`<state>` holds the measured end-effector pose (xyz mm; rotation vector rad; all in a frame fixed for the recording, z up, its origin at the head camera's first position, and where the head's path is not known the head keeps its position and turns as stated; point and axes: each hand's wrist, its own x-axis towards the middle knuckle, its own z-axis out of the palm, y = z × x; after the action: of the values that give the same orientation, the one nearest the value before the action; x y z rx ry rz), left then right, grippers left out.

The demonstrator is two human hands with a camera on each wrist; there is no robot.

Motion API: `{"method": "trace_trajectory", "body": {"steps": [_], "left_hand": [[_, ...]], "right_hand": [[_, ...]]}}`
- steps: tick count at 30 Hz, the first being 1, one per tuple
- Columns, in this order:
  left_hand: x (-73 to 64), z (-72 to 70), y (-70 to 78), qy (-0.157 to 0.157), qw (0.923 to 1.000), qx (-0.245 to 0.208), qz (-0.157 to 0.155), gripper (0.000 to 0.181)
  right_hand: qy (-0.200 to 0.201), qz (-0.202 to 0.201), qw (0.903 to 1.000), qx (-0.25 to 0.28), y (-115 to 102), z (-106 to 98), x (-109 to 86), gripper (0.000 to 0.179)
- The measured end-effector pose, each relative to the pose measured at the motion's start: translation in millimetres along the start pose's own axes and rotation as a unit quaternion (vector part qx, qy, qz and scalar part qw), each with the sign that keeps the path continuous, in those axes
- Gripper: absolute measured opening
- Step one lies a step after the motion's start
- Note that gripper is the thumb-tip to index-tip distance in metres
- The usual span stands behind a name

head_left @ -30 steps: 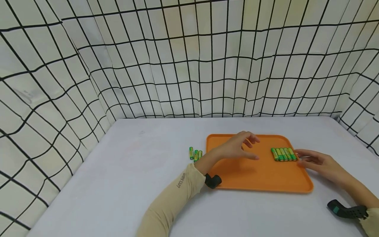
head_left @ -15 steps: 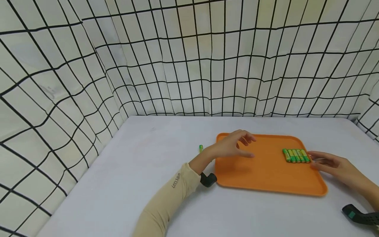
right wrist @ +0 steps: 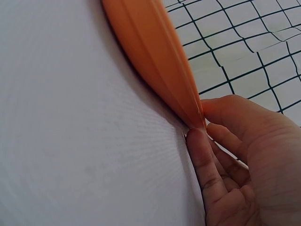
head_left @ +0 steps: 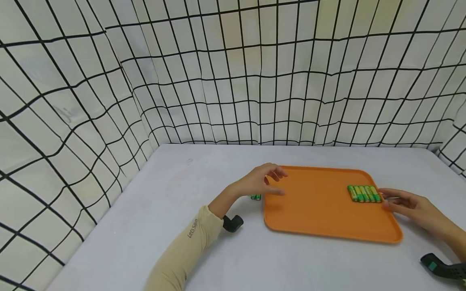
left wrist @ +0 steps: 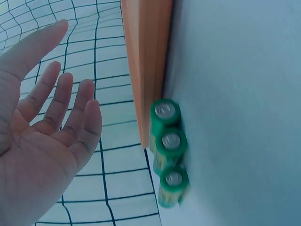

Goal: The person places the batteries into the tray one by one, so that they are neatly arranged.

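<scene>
My left hand [head_left: 260, 180] hovers at the left edge of the orange tray [head_left: 313, 218], palm empty and fingers loosely spread. Three loose green batteries [left wrist: 171, 141] lie in a staggered row beside the tray's left side; in the head view the hand and forearm partly cover these batteries [head_left: 256, 197]. On the tray's right side lies a neat row of several green-and-yellow batteries [head_left: 364, 194]. My right hand [head_left: 415, 206] is at the right rim, next to that row. In the right wrist view, its thumb and forefinger pinch the tray rim [right wrist: 195, 113].
A white tabletop [head_left: 174, 210] runs under the tray. Black netting [head_left: 225, 101] over white sheeting walls the back and sides. Each wrist wears a black device, such as the left wrist device [head_left: 233, 223].
My left hand has drawn left, from above the tray to its left edge. The right hand stays at the right rim. The head view has shifted, moving the scene rightward.
</scene>
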<state>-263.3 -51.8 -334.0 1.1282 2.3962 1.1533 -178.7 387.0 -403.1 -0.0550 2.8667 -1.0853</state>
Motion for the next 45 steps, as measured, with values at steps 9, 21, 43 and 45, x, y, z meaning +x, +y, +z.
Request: {"method": "trace_trajectory", "body": {"steps": [9, 21, 43, 45], "left_hand": [[-16.6, -13.5, -13.1, 0.02, 0.9997, -0.011, -0.009, 0.051], [-33.3, -26.4, -30.9, 0.055, 0.997, 0.01, -0.052, 0.049], [-50.7, -31.5, -60.8, 0.042, 0.9921, 0.037, -0.113, 0.052], [-50.8, -31.5, -62.4, 0.039, 0.9917, 0.042, -0.115, 0.052]], "right_hand": [[0.004, 0.008, 0.9999, -0.006, 0.3, -2.7, -0.8, 0.072], [0.009, 0.011, 0.9999, -0.001, 5.5, -5.9, -3.5, 0.072], [0.006, 0.001, 1.0, 0.005, 3.7, -0.8, -1.1, 0.072], [0.005, 0.0, 1.0, 0.007, 3.1, -0.4, -0.9, 0.071]]}}
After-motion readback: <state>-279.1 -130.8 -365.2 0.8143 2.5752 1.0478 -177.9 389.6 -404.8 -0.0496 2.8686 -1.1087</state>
